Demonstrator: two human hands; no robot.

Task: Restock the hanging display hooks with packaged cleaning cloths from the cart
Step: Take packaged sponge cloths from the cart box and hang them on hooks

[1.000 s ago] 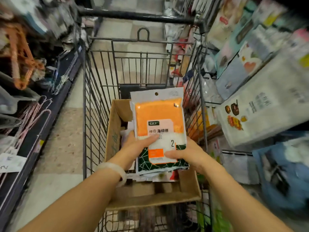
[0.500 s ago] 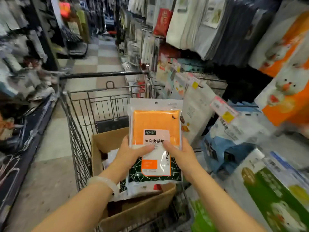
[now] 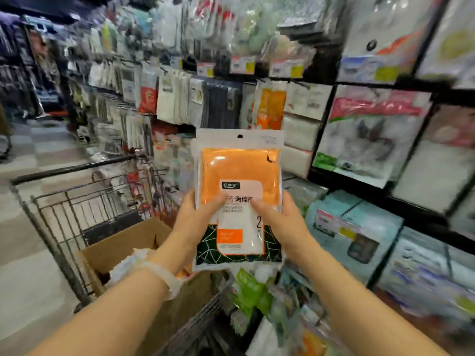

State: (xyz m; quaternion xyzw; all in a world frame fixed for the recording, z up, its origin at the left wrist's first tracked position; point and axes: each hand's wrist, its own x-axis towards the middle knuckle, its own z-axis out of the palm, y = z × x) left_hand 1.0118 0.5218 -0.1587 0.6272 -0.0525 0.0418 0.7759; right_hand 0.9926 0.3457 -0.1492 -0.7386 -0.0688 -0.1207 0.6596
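A packaged orange cleaning cloth [image 3: 240, 173], with a white label and a dark green patterned bottom, is held upright in the middle of the view. My left hand [image 3: 195, 219] grips its left edge with the thumb on the front. On the other side, my right hand [image 3: 280, 222] grips the right edge the same way. Matching orange packs [image 3: 270, 109] hang on the display straight behind it. The wire cart [image 3: 77, 201] stands low on the left with an open cardboard box [image 3: 123, 242] of more packs inside.
Hanging packaged goods [image 3: 180, 98] fill the display wall from the left back to the right. Large boxed and bagged items [image 3: 359, 227] sit on lower shelves at right. The tiled aisle floor [image 3: 30, 155] runs off to the left.
Both hands have lifted the orange pack out of the cart's box and up toward the display. My view has swung up and right from the cart to the hanging shelves.
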